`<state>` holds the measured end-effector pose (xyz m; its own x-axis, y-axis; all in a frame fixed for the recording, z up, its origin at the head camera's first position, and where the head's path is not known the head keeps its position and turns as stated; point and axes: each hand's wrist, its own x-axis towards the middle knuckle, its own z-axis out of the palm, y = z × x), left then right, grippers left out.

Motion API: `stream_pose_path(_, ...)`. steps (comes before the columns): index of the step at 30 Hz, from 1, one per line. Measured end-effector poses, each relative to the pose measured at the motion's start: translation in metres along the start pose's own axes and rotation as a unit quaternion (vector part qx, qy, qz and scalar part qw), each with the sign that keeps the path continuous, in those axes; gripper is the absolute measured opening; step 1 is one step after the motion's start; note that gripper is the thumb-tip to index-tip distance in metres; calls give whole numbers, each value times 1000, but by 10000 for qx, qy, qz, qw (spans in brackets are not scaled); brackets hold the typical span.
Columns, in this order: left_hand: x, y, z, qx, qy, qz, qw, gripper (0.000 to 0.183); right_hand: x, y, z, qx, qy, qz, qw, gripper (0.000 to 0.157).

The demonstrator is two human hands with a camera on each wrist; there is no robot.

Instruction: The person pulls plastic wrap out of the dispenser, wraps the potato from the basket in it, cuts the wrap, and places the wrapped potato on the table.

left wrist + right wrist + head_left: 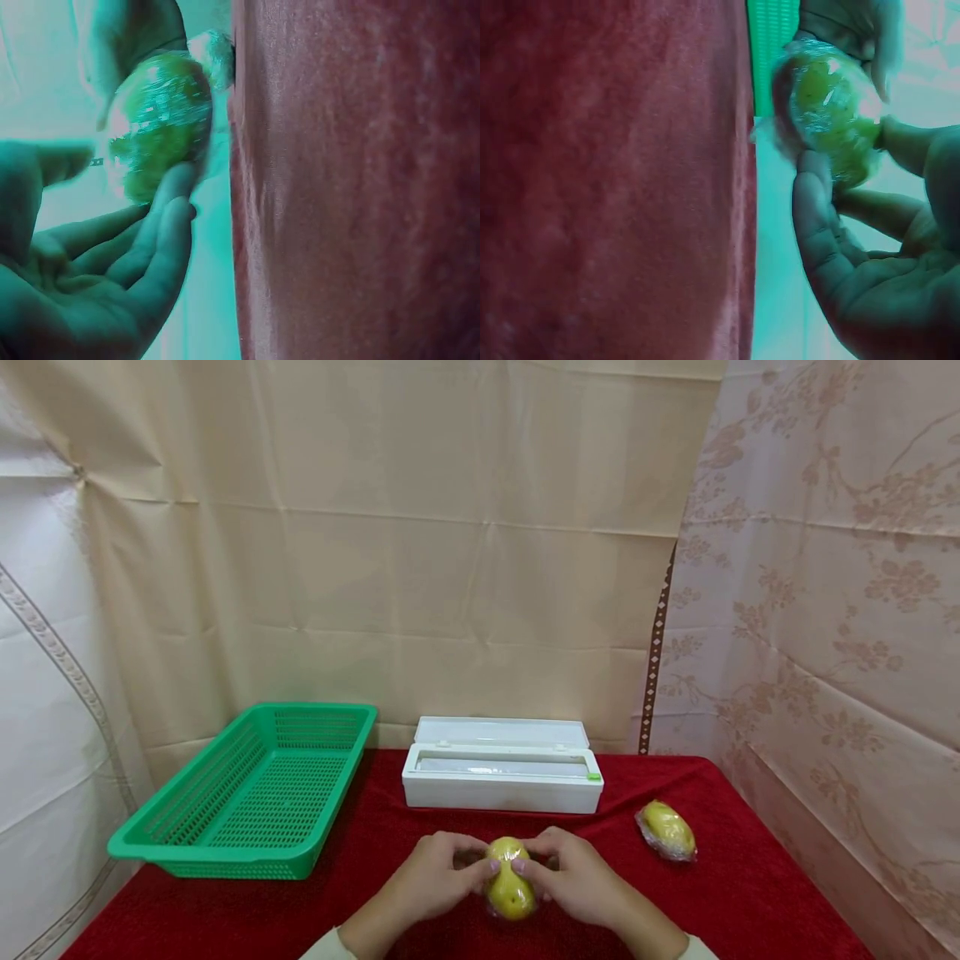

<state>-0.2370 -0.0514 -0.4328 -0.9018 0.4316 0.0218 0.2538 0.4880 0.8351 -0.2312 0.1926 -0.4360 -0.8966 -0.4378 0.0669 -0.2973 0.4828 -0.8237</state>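
Just in front of the white box, both hands hold a yellow potato (512, 897) wrapped in clear cling film. My left hand (442, 875) grips its left side, thumb on top and fingers beneath and behind. On the other side, my right hand (581, 877) holds it the same way, the two thumb tips nearly meeting. Film wrinkles show on the potato (165, 112) in the left wrist view, and a loose edge of film sticks out from the potato (829, 97) in the right wrist view. A second wrapped potato (667, 831) lies to the right on the cloth.
A white cling film dispenser box (502, 795) stands behind the hands, its lid (502, 732) raised and a film roll inside. At left is a green plastic basket (322, 827) with perforated walls. Red cloth (750, 893) covers the table; curtains (465, 568) hang behind.
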Motion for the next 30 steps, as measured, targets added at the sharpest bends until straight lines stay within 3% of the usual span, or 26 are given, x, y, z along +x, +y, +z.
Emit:
stream_pose_path(4, -2, -2, 2, 190, -544, 12, 9983, 41, 0, 5, 6, 215, -186, 176, 9994, 44)
stream_pose_path(9, -5, -5, 3, 226, -831, 168, 9961, 54, 1, 10, 8, 410, -366, 192, 9983, 46)
stream_pose_path(11, -5, -7, 4, 332, -808, 285, 9958, 52, 1, 11, 6, 256, -625, 77, 9977, 51)
stream_pose_path(16, -3, -9, 7, 485, -738, 402, 9953, 33, 0, 13, 2, 55, -1158, 3, 9933, 82)
stream_pose_path(23, -1, -11, 11, 886, -672, 677, 9915, 42, -2, 9, 4, -339, -891, 82, 9954, 89)
stream_pose_path(26, -2, -13, 12, 1017, -550, 852, 9896, 40, -2, 9, 4, -571, -743, -40, 9956, 89)
stream_pose_path(30, -3, -13, 13, 936, -384, 827, 9914, 38, -2, 9, 6, -739, -605, -232, 9952, 83)
